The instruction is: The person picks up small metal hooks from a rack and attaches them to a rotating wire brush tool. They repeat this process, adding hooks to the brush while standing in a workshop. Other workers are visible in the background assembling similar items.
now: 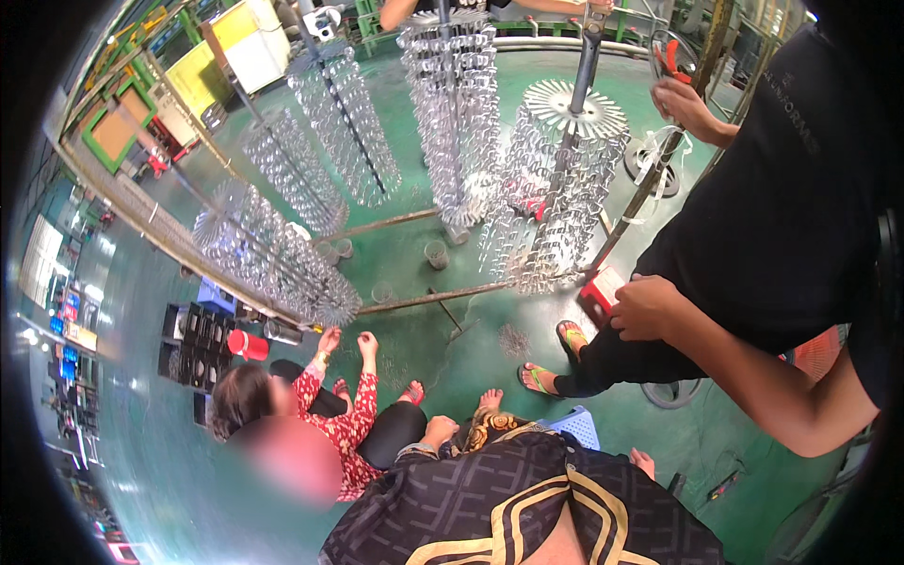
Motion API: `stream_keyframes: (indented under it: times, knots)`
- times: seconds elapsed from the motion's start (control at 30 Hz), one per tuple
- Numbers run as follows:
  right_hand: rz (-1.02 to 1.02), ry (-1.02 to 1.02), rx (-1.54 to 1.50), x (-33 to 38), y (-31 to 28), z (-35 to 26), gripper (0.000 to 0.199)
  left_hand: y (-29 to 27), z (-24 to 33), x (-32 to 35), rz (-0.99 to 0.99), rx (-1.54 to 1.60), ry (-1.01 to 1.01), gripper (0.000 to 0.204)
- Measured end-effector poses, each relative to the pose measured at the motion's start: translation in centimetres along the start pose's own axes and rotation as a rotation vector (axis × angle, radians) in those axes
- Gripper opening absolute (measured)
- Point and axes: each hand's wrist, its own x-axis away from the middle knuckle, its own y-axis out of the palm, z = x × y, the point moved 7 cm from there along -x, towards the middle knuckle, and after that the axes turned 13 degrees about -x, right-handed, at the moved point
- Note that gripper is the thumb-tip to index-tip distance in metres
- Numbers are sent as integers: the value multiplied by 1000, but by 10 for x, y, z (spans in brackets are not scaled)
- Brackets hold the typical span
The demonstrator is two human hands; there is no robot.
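My left hand [440, 431] is curled closed above my lap, beside my bare foot [488, 402]; whatever it may hold is hidden. To the right of my shirt a small patch of skin [643, 461] shows, too little to tell whether it is my right hand or a foot. A blue plastic stool [576, 428] with a holed top stands between. Ahead hang tall racks of small shiny metal pieces; the nearest rack [565, 188] has a slotted white disc [576, 108] on a dark rod. Neither of my hands touches the racks.
A metal frame bar [443, 299] crosses ahead, with loose pins [514, 342] on the green floor. A seated co-worker [353, 424] at left raises both hands to a rack [273, 254]. A standing person [753, 217] at right holds a red-and-white box [600, 294]. Black bins [193, 344] stand left.
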Motion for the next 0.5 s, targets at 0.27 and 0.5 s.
stream_keyframes:
  times: [0.27,0.5]
  knots:
    - [-114,75,64,35,-22,19,36,24,9,0,80,124,50,38]
    - [-68,76,52,25,-79,80,41,-16,176,-14,36,-53,274,81]
